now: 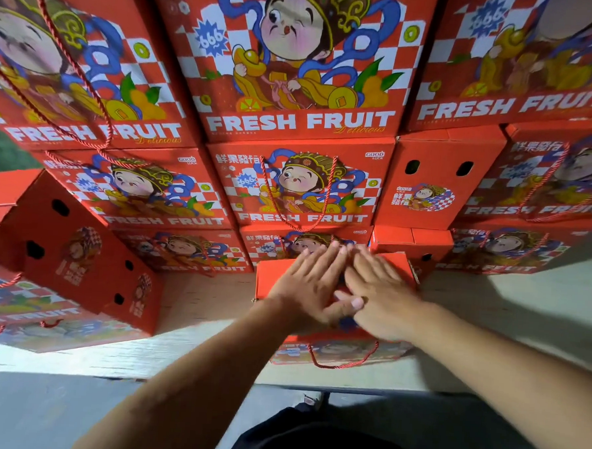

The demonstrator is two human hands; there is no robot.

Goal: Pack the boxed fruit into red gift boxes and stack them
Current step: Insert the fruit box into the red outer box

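Both hands lie flat with straight fingers on top of a red gift box (275, 274), left hand (306, 286) beside right hand (376, 297), thumbs overlapping. The box stands on the pale floor (489, 303) before a wall of stacked gift boxes (300, 121).

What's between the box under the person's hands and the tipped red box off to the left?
In the head view, only bare pale floor separates the pressed gift box from the tipped box.
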